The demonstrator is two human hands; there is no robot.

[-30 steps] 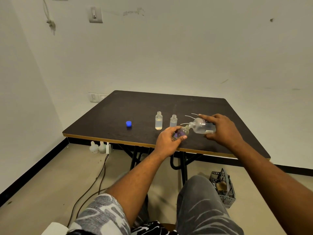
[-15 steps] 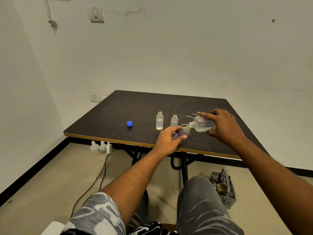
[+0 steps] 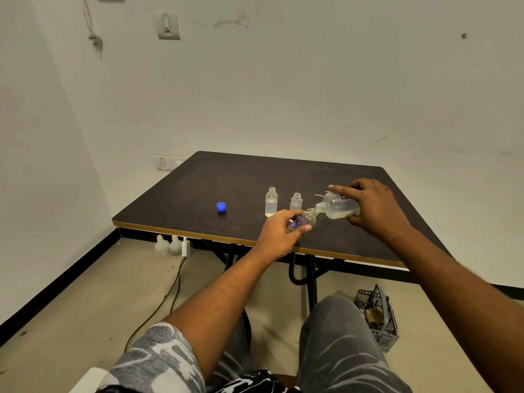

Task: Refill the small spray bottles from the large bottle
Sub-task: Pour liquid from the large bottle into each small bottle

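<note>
One dark table (image 3: 226, 182) (gold-edged), white walls (image 3: 312, 95).

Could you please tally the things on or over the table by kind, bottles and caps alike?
Small bottles: 3, two standing open, one tilted in the left hand
Large bottle: 1, tipped in the right hand
Blue cap: 1
Total: 5
</note>
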